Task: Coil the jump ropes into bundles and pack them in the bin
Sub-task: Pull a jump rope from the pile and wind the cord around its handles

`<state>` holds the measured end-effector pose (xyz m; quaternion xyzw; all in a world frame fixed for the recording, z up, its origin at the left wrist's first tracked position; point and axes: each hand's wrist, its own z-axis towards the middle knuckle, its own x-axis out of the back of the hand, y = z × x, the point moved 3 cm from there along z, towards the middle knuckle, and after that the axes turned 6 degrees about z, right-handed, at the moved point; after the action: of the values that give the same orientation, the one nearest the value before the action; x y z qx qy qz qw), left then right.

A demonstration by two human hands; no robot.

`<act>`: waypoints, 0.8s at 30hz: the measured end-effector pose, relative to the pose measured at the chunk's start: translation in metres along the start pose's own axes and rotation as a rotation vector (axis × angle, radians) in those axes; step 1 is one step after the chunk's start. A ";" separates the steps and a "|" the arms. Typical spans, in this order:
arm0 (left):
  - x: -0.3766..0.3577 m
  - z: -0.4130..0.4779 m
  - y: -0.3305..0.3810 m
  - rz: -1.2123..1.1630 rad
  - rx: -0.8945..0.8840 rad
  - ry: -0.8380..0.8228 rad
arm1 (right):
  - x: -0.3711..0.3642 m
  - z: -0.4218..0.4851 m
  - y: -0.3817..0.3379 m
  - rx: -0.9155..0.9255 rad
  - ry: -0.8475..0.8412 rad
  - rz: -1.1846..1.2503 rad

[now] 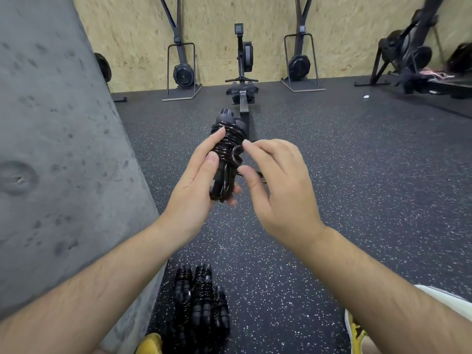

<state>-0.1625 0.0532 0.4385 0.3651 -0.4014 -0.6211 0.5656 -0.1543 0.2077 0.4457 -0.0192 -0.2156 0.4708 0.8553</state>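
Shoes: yellow shoes (pixel 150 343) at the very bottom, on the speckled floor (pixel 332 175).
Pile: a few wound bundles (pixel 201 302) lying on the floor between the shoes, right by the concrete pillar (pixel 51 149).
Rope: black rope (pixel 227 146) up in mid-air between both hands, wound tight round its handles, handle ends poking out the far side.
Left hand: left hand (pixel 196 180) grips it, fingers wrapped underneath, thumb along the top.
Right hand: right hand (pixel 275 185) has its fingers curled, forefinger and thumb pinching a small loose loop on the rope's right side.
Back there: rower (pixel 242 72) straight ahead by the plywood wall (pixel 217 21).
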 end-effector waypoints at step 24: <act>-0.018 -0.006 0.017 -0.310 0.074 -0.036 | -0.011 -0.014 0.000 -0.083 -0.026 0.182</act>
<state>-0.1488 0.0697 0.4514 0.4321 -0.3730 -0.6921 0.4417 -0.1543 0.2009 0.4292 -0.0681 -0.2437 0.5373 0.8045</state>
